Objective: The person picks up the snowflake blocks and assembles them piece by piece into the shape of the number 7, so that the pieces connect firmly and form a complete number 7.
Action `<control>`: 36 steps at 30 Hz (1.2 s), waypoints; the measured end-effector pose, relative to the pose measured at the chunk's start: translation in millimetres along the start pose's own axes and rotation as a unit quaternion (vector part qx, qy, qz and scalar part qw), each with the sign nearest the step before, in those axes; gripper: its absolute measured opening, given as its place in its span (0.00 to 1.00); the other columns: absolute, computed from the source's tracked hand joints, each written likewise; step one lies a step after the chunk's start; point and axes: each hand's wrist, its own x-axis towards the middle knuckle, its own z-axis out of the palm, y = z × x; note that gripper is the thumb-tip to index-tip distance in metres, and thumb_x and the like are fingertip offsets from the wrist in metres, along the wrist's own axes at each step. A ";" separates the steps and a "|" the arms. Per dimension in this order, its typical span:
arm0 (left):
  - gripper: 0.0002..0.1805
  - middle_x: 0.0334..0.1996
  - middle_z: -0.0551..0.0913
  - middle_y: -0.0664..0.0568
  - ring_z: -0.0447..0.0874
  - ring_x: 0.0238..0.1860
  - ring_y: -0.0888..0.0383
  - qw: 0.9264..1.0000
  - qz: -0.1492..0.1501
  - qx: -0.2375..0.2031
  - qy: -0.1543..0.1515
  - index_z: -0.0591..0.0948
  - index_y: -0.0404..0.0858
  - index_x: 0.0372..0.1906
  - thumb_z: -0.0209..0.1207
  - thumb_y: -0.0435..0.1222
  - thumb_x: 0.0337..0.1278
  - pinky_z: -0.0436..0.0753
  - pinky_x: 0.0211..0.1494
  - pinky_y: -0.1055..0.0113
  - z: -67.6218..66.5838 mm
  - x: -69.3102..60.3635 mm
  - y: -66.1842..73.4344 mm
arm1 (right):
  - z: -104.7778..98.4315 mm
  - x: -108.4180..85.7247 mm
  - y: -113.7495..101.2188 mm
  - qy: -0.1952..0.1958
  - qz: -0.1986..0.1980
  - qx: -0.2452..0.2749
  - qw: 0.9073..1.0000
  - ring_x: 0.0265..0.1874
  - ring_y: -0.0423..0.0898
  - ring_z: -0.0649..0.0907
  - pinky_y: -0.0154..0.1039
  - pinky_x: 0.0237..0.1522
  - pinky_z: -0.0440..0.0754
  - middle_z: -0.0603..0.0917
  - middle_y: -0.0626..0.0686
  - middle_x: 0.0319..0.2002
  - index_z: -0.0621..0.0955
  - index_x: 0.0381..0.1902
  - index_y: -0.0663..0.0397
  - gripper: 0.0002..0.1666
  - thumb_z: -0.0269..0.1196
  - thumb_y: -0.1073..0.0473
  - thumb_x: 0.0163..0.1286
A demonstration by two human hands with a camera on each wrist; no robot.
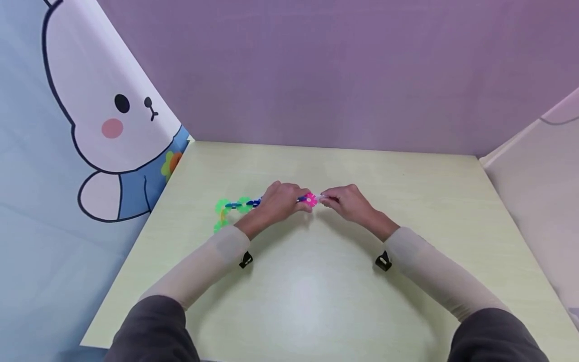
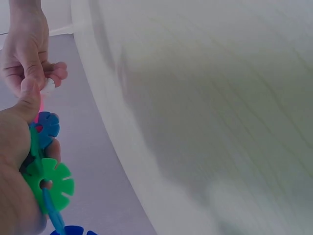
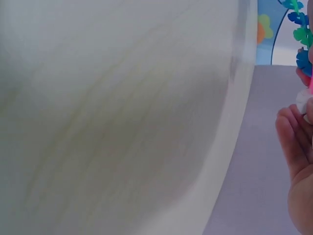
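Note:
A chain of notched plastic snowflake discs [image 1: 244, 204], in green, blue, yellow and pink, runs left to right across the middle of the table. My left hand [image 1: 282, 199] grips the chain near its right end, fingers curled round it in the left wrist view, beside a blue disc [image 2: 48, 128] and a green disc [image 2: 57, 186]. The pink disc [image 1: 309, 199] sticks out past its fingertips. Between thumb and fingers, my right hand [image 1: 350, 202] pinches a white disc [image 3: 303, 101] against the pink one; how far they interlock is hidden.
The pale wooden table [image 1: 316, 301] spreads round both arms. A purple panel [image 1: 334, 75] stands behind its far edge. At the left hangs a blue cloth with a cartoon animal [image 1: 122, 141], and a pale wall [image 1: 538, 191] borders the right side.

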 end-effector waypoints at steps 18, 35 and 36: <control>0.23 0.25 0.84 0.56 0.72 0.23 0.60 0.999 0.033 -0.007 0.011 0.87 0.49 0.51 0.67 0.57 0.56 0.59 0.29 0.69 -0.7 4.7 1.8 | 5.4 -4.8 3.2 0.060 -0.061 0.013 0.996 0.27 0.46 0.91 0.38 0.29 0.88 0.92 0.55 0.31 0.90 0.37 0.61 0.05 0.72 0.67 0.63; 0.39 0.62 0.82 0.50 0.80 0.62 0.50 0.998 -0.026 0.009 -0.057 0.75 0.48 0.72 0.63 0.63 0.60 0.79 0.63 0.49 -23.2 15.9 9.7 | 3.5 -16.5 8.3 0.069 0.047 0.062 0.995 0.27 0.47 0.90 0.30 0.26 0.83 0.92 0.54 0.30 0.89 0.41 0.58 0.07 0.69 0.62 0.68; 0.40 0.63 0.82 0.49 0.79 0.63 0.49 0.998 -0.029 0.009 -0.048 0.74 0.47 0.72 0.63 0.62 0.60 0.78 0.64 0.48 -25.6 15.2 9.5 | 2.3 -17.9 8.4 0.073 0.052 0.060 0.994 0.27 0.47 0.90 0.30 0.26 0.83 0.91 0.54 0.30 0.89 0.41 0.58 0.07 0.69 0.62 0.68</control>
